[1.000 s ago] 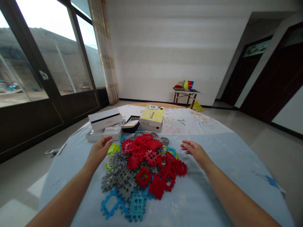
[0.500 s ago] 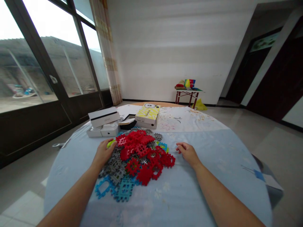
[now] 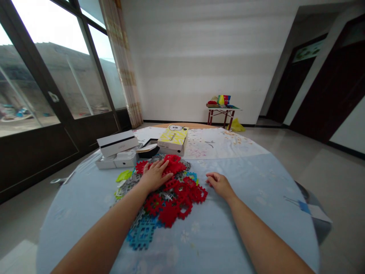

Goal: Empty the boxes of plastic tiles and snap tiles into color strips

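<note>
My left hand [image 3: 155,175] lies palm down on the red interlocking plastic pieces [image 3: 169,213], its fingers spread over the top of the heap. Nothing shows in its grasp. Under my left forearm are grey interlocking pieces [image 3: 129,186], partly hidden. Teal lattice pieces [image 3: 142,232] stick out at the near edge, and a lime-green piece [image 3: 124,175] lies at the heap's left side. My right hand [image 3: 221,185] rests on the tablecloth just right of the heap, apart from it. Its fingers are curled in, and no object shows in them.
Behind the heap stand a yellow and white box [image 3: 172,140], a black open box [image 3: 148,151] and white boxes [image 3: 116,146]. A light blue cloth [image 3: 245,190] covers the round table. A small side table [image 3: 221,109] with colourful items stands by the far wall.
My left hand has moved right, from the lime-green piece at the heap's left edge onto the red pieces, and its fingers have spread. My right hand stays beside the heap. The view has shifted slightly.
</note>
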The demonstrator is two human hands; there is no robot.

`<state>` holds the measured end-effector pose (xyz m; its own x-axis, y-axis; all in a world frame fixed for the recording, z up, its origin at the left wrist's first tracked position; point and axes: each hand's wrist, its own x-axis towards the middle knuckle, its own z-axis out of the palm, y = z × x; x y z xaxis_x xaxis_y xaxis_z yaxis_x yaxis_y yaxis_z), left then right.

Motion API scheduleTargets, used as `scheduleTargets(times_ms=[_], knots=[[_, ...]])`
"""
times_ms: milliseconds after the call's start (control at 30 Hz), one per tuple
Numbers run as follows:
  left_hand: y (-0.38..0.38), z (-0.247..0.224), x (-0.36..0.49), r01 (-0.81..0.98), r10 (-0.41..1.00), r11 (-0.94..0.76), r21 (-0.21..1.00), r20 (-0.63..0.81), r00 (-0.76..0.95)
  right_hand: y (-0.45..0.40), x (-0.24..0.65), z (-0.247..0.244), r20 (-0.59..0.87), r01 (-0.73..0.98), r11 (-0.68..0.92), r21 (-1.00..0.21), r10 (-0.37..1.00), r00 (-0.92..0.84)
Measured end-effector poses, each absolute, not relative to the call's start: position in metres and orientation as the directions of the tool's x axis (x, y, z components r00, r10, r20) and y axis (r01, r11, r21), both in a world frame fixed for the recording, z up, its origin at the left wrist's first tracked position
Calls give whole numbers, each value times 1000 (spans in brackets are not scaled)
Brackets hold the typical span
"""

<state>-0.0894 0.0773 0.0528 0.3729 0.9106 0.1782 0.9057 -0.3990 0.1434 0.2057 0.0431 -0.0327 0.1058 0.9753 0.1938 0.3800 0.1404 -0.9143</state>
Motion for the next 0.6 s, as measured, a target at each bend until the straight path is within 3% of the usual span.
scheduleTargets(times_ms=[367,600], knots=[[50,58,-135,958,962,-260,121,115,247,43,205,-35,179,391,141,-910,982,62],[37,57,-102,912,925,-379,160,32,379,44,204,-36,175,416,130,-900,982,74]])
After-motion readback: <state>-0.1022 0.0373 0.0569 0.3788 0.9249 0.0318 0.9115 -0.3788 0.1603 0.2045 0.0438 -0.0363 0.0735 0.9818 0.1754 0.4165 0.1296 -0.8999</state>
